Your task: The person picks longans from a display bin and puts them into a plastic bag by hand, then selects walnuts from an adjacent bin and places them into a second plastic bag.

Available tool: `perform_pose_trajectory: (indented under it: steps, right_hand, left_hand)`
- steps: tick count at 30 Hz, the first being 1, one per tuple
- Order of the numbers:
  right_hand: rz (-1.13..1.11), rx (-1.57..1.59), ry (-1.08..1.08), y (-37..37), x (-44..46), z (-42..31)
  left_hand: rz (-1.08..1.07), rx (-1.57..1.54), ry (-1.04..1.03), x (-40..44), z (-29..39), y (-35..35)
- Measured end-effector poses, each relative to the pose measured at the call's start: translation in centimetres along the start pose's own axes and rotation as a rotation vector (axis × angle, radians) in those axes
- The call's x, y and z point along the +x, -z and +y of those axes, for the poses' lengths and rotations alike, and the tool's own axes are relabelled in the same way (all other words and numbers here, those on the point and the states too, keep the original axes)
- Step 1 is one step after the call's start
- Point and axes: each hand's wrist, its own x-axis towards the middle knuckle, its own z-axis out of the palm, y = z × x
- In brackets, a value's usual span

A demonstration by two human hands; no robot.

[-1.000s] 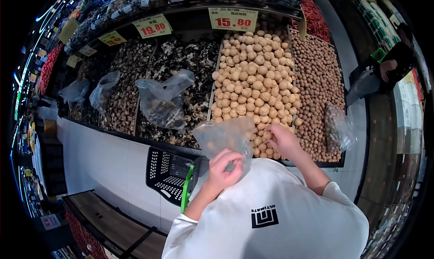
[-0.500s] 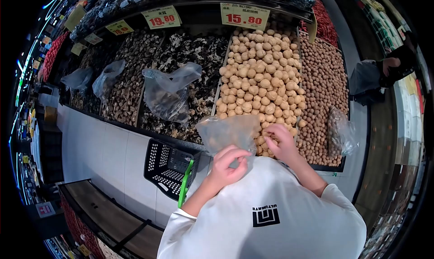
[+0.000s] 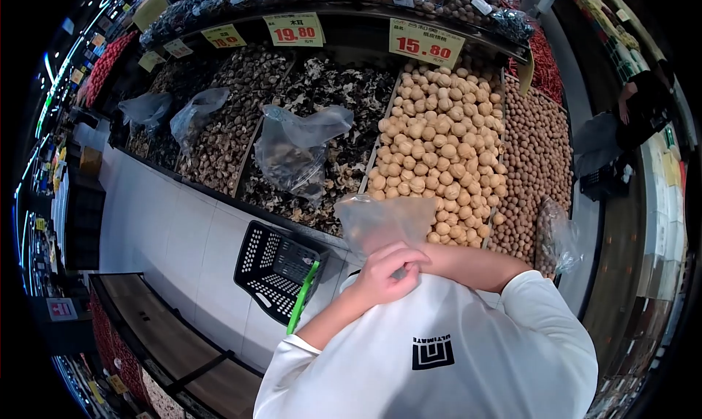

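My left hand (image 3: 395,271) is closed on the edge of a translucent plastic bag (image 3: 387,216), which hangs in front of my chest. My right forearm crosses to the bag, and my right hand (image 3: 385,236) shows only as a blurred pinkish shape through the plastic; its fingers are hidden. Just beyond the bag lies a bin of pale walnuts (image 3: 439,148), heaped up to its front edge. Whether the bag holds any walnuts I cannot make out.
Black wood ear fungus (image 3: 329,90), with a plastic bag (image 3: 296,152) on it, fills the bin left of the walnuts. Smaller brown nuts (image 3: 537,148) are to the right. A black shopping basket (image 3: 274,269) with a green handle is below left. Another person (image 3: 632,112) stands at right.
My right hand has moved left from the walnuts into or behind the bag. The whole view has shifted a little, with the bins now farther right.
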Motion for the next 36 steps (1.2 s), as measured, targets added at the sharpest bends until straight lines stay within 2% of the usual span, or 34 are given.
perform_pose_trajectory:
  steps: [18,23,28,31,33,35,36]
  right_hand:
    - [0.079,-0.021,0.027,-1.3,1.9,-0.2]
    - [0.159,0.087,0.08,-0.9,0.9,-0.7]
    - [0.287,0.331,0.121,3.7,-4.9,-3.9]
    - [0.27,0.285,-0.198,9.7,-10.5,-7.2]
    - [0.534,0.616,-0.317,9.8,-13.7,-6.2]
    - [0.745,0.677,-0.433,10.8,-15.4,-4.0]
    - [0.848,0.576,-0.519,11.4,-15.7,-2.8]
  left_hand:
    - [-0.024,0.018,-0.015,0.2,-0.4,0.6]
    - [-0.023,0.034,-0.033,0.3,-0.4,0.8]
    - [0.054,0.04,-0.045,0.1,-0.8,0.9]
    - [0.071,0.039,-0.044,0.0,-1.1,0.8]
    - [0.053,0.027,-0.039,0.1,-1.2,0.8]
    - [0.03,0.017,-0.029,0.0,-1.4,0.7]
    - [0.018,0.002,-0.023,0.0,-1.5,0.6]
